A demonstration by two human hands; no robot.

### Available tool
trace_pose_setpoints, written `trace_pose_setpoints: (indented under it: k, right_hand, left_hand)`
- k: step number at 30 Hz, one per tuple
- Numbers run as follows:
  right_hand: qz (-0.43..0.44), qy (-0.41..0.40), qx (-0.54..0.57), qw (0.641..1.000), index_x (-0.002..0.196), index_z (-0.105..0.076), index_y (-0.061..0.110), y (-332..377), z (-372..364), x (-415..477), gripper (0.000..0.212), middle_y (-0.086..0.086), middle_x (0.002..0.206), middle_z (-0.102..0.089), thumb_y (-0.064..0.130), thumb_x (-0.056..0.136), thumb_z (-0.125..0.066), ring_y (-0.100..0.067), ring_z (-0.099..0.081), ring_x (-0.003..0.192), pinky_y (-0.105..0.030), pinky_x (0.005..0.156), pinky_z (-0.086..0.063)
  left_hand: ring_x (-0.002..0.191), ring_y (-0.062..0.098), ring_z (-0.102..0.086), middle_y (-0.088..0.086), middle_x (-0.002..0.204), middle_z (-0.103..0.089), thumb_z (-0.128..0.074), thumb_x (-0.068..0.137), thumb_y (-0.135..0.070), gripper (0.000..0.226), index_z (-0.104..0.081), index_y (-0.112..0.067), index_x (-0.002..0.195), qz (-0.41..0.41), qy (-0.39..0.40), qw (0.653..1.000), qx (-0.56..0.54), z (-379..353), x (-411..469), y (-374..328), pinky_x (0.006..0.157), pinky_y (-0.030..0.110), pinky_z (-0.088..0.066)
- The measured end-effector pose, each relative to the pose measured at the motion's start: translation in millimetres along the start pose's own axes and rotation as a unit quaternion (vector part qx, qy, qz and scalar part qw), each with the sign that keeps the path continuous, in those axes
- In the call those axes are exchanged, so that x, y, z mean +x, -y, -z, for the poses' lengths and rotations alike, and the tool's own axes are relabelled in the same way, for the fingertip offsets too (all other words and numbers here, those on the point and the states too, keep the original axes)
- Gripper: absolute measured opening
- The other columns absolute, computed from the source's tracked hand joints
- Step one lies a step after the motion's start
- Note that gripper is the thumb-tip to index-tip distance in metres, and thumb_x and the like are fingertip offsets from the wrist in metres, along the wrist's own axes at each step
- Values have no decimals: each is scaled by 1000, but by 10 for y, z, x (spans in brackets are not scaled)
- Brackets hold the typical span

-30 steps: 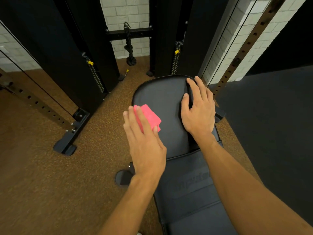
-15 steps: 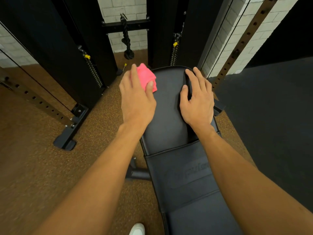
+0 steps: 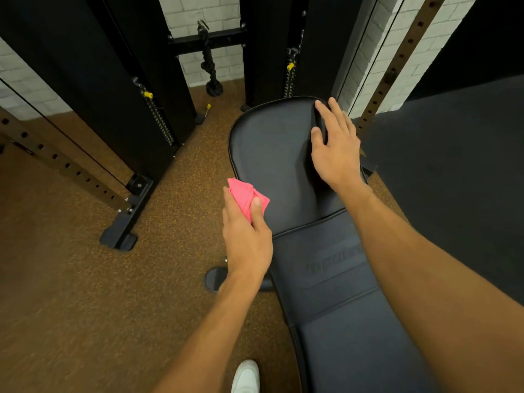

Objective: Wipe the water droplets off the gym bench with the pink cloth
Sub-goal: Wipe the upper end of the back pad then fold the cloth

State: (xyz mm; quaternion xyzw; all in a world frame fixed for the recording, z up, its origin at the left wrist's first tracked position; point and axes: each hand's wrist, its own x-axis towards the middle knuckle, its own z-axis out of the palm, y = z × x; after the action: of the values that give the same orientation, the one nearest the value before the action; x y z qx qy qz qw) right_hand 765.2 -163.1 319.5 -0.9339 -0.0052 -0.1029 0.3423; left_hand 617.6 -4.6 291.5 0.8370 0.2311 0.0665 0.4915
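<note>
The black padded gym bench (image 3: 272,148) runs from the bottom right up to the centre, its rounded far pad ending near the rack. My left hand (image 3: 246,236) presses the crumpled pink cloth (image 3: 245,195) on the near left edge of that far pad, thumb on top of the cloth. My right hand (image 3: 336,146) lies flat, fingers spread, on the pad's right side with a dark flat object partly under its fingers. I cannot make out droplets on the dark vinyl.
Black cable-machine columns (image 3: 158,89) and a perforated rack upright (image 3: 65,165) with its foot (image 3: 122,234) stand left and behind the bench. A rope attachment (image 3: 209,66) hangs at the back. Brown speckled floor lies left, dark mat (image 3: 453,171) right. A white shoe (image 3: 246,377) shows below.
My left hand swept the cloth from the pad's near left to its far left end, then back toward me along the left edge. My right hand stayed on the pad.
</note>
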Motion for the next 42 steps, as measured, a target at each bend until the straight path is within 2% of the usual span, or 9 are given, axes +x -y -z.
trace_pose_setpoints:
  k: [3, 6, 13, 21, 25, 29, 35, 37, 42]
  right_hand:
    - [-35, 24, 28, 999, 166, -38, 29, 87, 95, -99, 60, 3, 178, -21, 24, 108, -56, -24, -10, 166, -54, 134, -12]
    - [-30, 10, 43, 999, 156, -53, 22, 174, 156, -338, 55, -2, 168, -43, 16, 102, -62, -27, -28, 159, -44, 131, -23]
    - [-49, 80, 161, 983, 113, -81, 20, 466, 315, -1375, 19, 4, 102, -78, 17, 102, -66, -10, -69, 93, -10, 86, -48]
    - [-152, 282, 259, 911, 82, -80, 21, 401, 665, -2593, 50, 1, 82, -79, 66, 98, -65, -14, -75, 81, -26, 75, -59]
    - [-152, 286, 301, 897, 90, -82, 20, 220, 639, -3136, 26, -3, 92, -81, 46, 93, -82, -21, -78, 88, -39, 67, -63]
    - [-166, 299, 325, 882, 103, -82, 26, 32, 571, -3582, 8, -3, 106, -81, 25, 95, -82, -22, -78, 103, -47, 89, -66]
    - [-217, 293, 345, 865, 124, -77, 7, -101, 370, -4229, 26, -13, 116, -78, 15, 99, -77, -31, -76, 109, -48, 84, -66]
    - [-233, 297, 346, 859, 128, -75, 5, -127, 254, -4460, 30, -14, 118, -78, 15, 99, -77, -30, -76, 110, -50, 91, -65]
    - [-281, 312, 331, 845, 132, -72, 7, -227, 7, -5147, 33, -12, 120, -77, 16, 101, -75, -29, -76, 108, -35, 68, -65]
  left_hand:
    - [150, 21, -40, 5, 165, -40, -49, 112, -37, 70, -17, -16, 170, -3, 23, 1000, -5, 84, -98, 55, 114, 22, -28]
    - [148, 25, -45, 7, 161, -46, -55, 109, -40, 70, -25, -15, 168, 0, 39, 999, -9, 167, -195, 114, 124, 40, -36]
    - [150, 21, -41, 3, 165, -40, -64, 106, -34, 75, -24, -18, 167, -50, 39, 998, 21, 375, -841, 178, 125, 46, -37]
    - [151, 13, -38, -3, 169, -33, -71, 102, -27, 88, -15, -24, 169, -105, 84, 990, 36, 597, -2006, 292, 121, 37, -42]
    - [151, 8, -37, -5, 169, -33, -79, 96, -29, 98, -15, -24, 170, -127, 119, 983, 62, 746, -2497, 549, 112, 14, -35]
    - [155, 9, -32, -4, 170, -30, -87, 84, -51, 113, -18, -22, 169, -142, 175, 969, 98, 998, -2829, 874, 120, 26, -32]
    - [133, 10, -56, 1, 149, -57, -54, 110, -41, 57, -44, -17, 160, -24, 126, 990, 61, 1268, -3234, 1391, 112, 22, -43]
    - [119, 8, -62, -3, 133, -66, -55, 110, -34, 46, -56, -15, 152, 59, 129, 990, 21, 1275, -3275, 1563, 99, 6, -44]
    - [91, 14, -70, -2, 98, -75, -70, 103, -23, 15, -74, -17, 116, 131, 157, 978, -28, 1268, -3505, 2165, 84, 20, -57]
